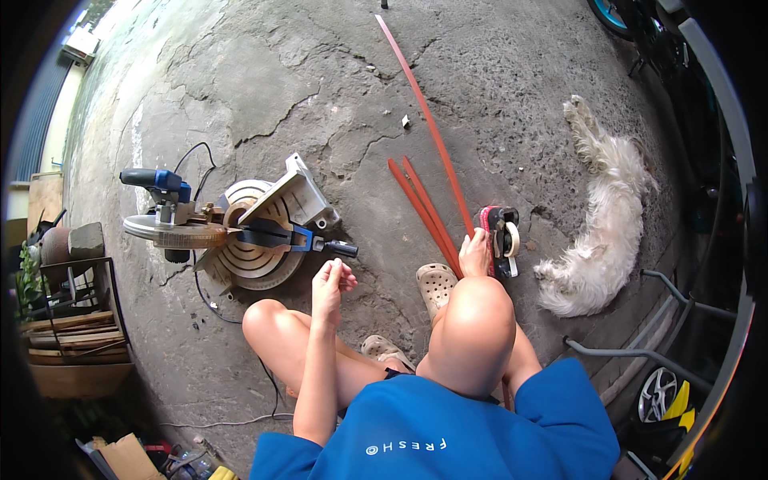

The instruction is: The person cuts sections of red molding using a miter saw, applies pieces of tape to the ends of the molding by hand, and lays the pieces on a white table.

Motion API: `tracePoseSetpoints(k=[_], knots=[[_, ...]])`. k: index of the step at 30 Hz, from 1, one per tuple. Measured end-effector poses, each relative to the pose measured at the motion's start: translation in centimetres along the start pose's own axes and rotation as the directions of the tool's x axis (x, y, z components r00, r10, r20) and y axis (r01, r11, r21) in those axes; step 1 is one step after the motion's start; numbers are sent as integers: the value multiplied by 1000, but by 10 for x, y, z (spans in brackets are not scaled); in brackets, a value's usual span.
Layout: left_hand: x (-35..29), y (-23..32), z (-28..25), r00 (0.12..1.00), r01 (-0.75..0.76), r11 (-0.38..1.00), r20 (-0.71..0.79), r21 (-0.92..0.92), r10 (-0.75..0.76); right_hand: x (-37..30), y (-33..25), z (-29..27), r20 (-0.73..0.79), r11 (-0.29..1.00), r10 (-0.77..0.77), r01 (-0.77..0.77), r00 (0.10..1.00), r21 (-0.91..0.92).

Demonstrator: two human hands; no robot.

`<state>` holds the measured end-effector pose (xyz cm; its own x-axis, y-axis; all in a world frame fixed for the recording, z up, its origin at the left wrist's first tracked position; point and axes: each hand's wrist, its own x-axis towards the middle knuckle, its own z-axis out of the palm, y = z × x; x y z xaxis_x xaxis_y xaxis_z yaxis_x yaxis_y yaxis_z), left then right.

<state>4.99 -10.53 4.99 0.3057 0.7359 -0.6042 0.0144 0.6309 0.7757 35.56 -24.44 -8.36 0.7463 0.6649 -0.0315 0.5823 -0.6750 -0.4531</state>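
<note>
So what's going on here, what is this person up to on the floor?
A person sits on a cracked concrete floor with knees drawn up. The right hand rests on the near ends of some long red strips lying beside a red and black tape measure. The left hand is raised and loosely curled, holding nothing that shows, just in front of a mitre saw. A white dog lies stretched out on the person's right.
</note>
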Motion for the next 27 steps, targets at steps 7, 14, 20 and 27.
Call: tracePoseSetpoints(k=[7, 14, 20, 27], knots=[[7, 3, 23, 995, -8, 997, 104, 80, 0, -17, -38, -98, 3, 966, -83, 80, 997, 246], [16, 33, 64, 957, -142, 984, 269, 108, 109, 65, -169, -231, 50, 781, -407, 319, 912, 537], [12, 58, 89, 898, -260, 961, 389, 92, 206, 105, -173, -247, 210, 813, -372, 208, 904, 544], [34, 25, 41, 965, -157, 984, 224, 85, 135, 22, -92, -257, 119, 751, -211, 83, 970, 655]])
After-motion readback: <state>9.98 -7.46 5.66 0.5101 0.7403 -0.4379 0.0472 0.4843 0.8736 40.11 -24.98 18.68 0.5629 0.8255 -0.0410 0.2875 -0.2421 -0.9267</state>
